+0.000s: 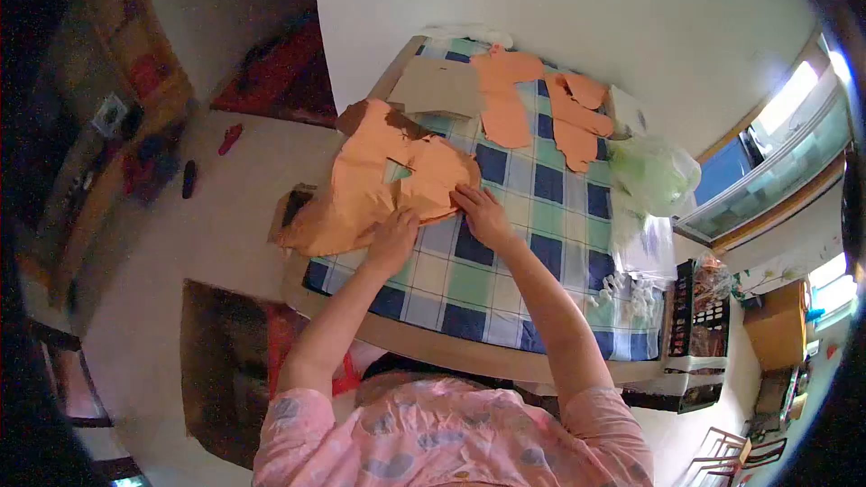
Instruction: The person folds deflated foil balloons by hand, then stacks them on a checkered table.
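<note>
A large orange sheet with cut-out edges (pixel 361 180) lies over the left part of a table with a checked cloth (pixel 469 280). My left hand (pixel 395 236) rests on the sheet's near edge, its fingers partly bent; whether they pinch the edge cannot be made out. To its right, my right hand (pixel 483 215) touches the sheet's right edge with fingers apart. Further back on the cloth lie an orange cut piece (pixel 505 104) and, to its right, another orange piece (pixel 575 122). A flat grey-brown board (pixel 437 86) lies behind the large sheet.
Clear plastic bags (pixel 654 176) stand at the table's right edge, with small white items (pixel 622 293) in front. A black crate (pixel 699 311) is beyond the right edge. A dark box (pixel 293 207) touches the left side. A white wall (pixel 577 0) rises behind.
</note>
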Tool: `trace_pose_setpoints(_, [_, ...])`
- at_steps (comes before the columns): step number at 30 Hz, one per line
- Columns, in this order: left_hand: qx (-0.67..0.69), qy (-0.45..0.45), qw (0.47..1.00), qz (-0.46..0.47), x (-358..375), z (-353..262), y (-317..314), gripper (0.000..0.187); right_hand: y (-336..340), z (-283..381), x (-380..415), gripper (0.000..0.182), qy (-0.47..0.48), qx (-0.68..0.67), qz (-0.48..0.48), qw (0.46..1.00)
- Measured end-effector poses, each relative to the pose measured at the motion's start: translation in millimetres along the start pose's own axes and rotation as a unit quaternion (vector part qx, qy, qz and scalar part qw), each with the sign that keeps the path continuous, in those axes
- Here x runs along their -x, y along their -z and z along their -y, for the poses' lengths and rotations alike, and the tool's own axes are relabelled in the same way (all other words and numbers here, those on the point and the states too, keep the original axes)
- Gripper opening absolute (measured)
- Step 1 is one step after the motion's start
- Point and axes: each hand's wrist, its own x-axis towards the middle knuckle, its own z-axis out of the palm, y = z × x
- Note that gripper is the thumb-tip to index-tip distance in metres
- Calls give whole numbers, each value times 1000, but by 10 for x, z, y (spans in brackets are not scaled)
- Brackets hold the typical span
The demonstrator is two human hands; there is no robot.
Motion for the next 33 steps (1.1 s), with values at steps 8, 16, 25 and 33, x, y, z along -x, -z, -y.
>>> trace_pose_setpoints(8, [218, 109, 967, -75, -137, 244, -62, 12, -136, 53, 16, 44, -1, -42, -92, 995])
trace_pose_setpoints(16, [294, 125, 946, -50, -250, 156, 273, 14, -118, 61, -137, 26, -14, -40, -126, 991])
trace_pose_setpoints(25, [160, 9, 986, -39, -407, 39, 22, 13, -60, -50, -203, 28, 50, -24, -110, 992])
trace_pose_setpoints(33, [353, 127, 923, -83, -578, 136, 104, 9, 209, -117, -279, 30, 42, -33, -17, 998])
